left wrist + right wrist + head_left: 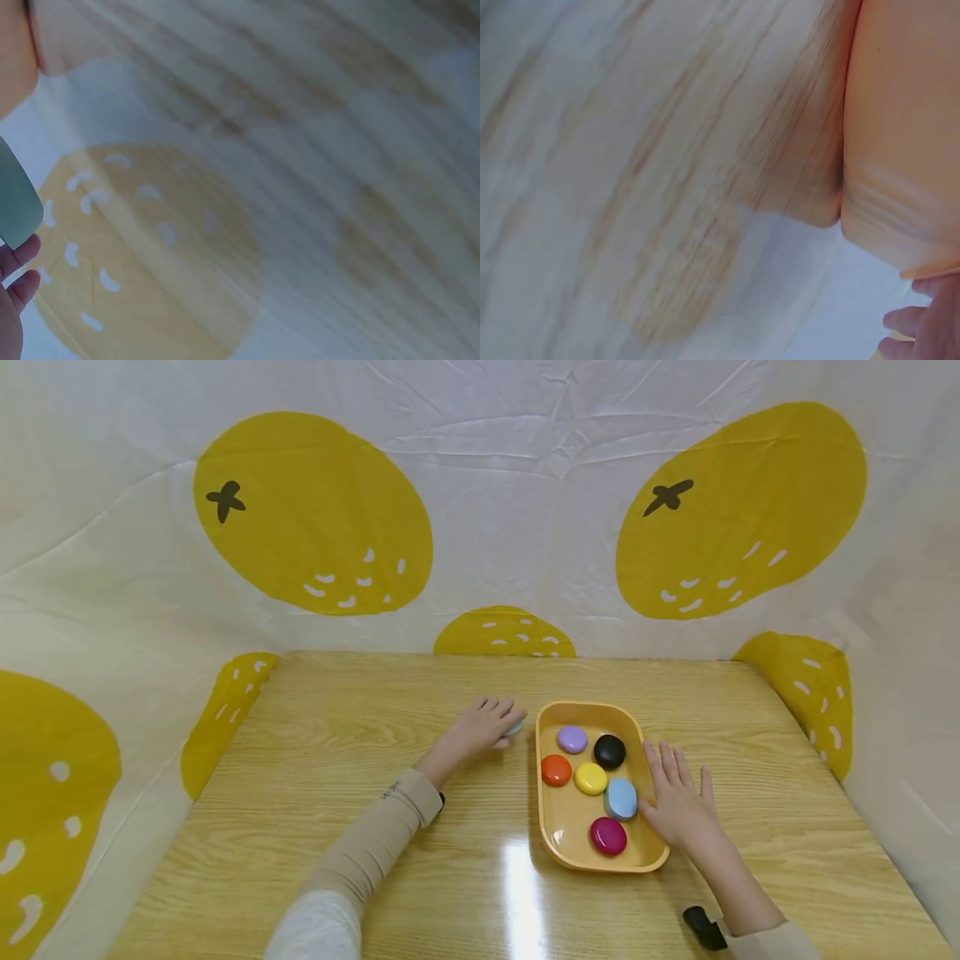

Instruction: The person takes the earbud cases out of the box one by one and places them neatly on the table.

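Observation:
My left hand (482,728) is left of a shallow yellow-orange tray (552,853) and holds a small, smooth pale blue-green piece (513,727), mostly covered by the fingers in the head view. The left wrist view shows this pale green piece (16,196) at the left edge, with fingertips at its lower end. Straight and spread, the fingers of my right hand (681,803) rest along the tray's right rim. Inside the tray lie several glossy rounded pieces: purple (572,739), black (610,751), orange-red (556,770), yellow (591,778), light blue (621,799) and magenta (608,836).
The tray stands on a wood-grain table (360,710), right of the middle. A white cloth (525,527) printed with large yellow fruit shapes surrounds the back and sides. A black strap (704,928) shows at my right wrist.

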`<state>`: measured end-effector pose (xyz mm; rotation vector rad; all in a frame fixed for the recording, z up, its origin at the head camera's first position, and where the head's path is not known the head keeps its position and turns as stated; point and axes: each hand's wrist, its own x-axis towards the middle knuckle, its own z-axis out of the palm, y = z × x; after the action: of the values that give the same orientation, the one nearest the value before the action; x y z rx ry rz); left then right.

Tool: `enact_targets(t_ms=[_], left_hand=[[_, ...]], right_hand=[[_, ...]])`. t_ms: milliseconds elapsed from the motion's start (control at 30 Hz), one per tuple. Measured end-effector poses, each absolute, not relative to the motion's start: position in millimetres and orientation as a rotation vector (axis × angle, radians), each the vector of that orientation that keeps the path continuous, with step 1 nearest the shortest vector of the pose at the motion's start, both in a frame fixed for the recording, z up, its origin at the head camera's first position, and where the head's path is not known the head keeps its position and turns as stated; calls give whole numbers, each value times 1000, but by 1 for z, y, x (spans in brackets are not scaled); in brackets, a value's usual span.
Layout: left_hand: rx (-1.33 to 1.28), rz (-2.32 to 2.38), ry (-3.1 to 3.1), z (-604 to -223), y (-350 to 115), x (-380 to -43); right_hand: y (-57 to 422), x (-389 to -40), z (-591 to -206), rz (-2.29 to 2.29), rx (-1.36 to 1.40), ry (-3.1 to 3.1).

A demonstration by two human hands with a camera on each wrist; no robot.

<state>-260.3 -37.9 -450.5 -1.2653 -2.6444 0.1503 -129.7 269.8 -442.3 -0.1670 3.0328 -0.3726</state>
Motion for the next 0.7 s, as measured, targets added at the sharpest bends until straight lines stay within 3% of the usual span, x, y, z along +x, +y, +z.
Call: enact_targets(t_ms=[700], left_hand=[[-1399, 251, -2721, -474, -45, -259]], right_hand=[[267, -128, -440, -358, -163, 3045]])
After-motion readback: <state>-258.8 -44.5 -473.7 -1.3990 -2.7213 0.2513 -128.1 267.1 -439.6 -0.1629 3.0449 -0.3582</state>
